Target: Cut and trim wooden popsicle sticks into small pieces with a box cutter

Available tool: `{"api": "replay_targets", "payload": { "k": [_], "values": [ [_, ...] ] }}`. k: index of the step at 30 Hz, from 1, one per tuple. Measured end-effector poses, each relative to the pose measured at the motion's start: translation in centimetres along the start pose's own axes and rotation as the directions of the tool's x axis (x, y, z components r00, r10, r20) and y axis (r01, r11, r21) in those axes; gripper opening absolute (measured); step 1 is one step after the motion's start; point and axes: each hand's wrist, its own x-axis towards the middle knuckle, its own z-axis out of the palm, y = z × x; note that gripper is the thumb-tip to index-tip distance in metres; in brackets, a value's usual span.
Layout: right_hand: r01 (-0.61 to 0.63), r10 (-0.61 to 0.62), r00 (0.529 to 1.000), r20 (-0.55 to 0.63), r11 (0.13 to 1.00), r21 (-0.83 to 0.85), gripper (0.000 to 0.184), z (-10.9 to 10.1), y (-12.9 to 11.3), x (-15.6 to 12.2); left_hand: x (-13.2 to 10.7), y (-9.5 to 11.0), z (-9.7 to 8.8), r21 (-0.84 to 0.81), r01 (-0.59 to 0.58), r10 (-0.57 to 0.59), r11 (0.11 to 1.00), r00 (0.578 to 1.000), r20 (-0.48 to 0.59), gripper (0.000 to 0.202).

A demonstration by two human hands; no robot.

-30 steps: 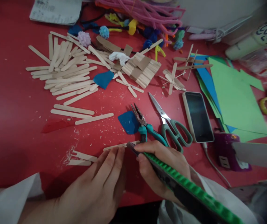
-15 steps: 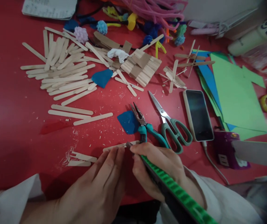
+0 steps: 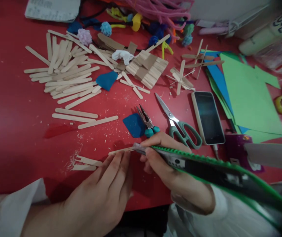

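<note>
Near the front edge of the red table (image 3: 22, 131), a wooden stick (image 3: 117, 152) lies under the fingertips of the left hand (image 3: 104, 191). Its long axis runs left to right, the right side slightly farther from the person; the rounded left end shows, while the right end is hidden. The left hand's fingers are extended side by side, pressing down; whether its thumb grips anything, I cannot tell. The right hand (image 3: 165, 161) is closed around a green-and-black cutter (image 3: 205, 168), whose long axis slants from the lower right up to the left, its tip pointing left and meeting the stick just beside the left fingertips. The hands are near each other, apart. Beyond the right hand lie pliers (image 3: 149, 123), pointing away and slightly left, and scissors (image 3: 174, 118), likewise pointing away and left.
</note>
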Motion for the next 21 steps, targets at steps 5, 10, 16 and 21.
{"api": "replay_targets", "payload": {
  "k": [5,10,16,21],
  "values": [
    [0.008,-0.008,1.0,0.001,1.0,0.029,0.008,-0.13,-0.09,-0.14,-0.22,-0.05,0.11,-0.007,-0.012,0.012,1.0,1.0,0.014,0.047],
    [0.1,-0.1,0.991,-0.09,0.995,-0.008,0.008,0.52,0.0,-0.25,-0.05,-0.21,-0.1,-0.019,-0.01,0.01,1.0,1.0,0.005,0.043],
    [0.185,-0.195,0.976,-0.095,0.977,-0.102,0.007,0.5,0.29,-0.23,-0.18,-0.17,-0.05,-0.02,-0.01,0.01,1.0,1.0,0.026,0.04],
    [0.202,-0.206,0.979,-0.01,0.967,-0.157,0.007,-0.09,0.08,-0.33,-0.2,-0.14,-0.23,-0.019,-0.026,0.027,0.999,0.999,0.041,0.042]
  ]
}}
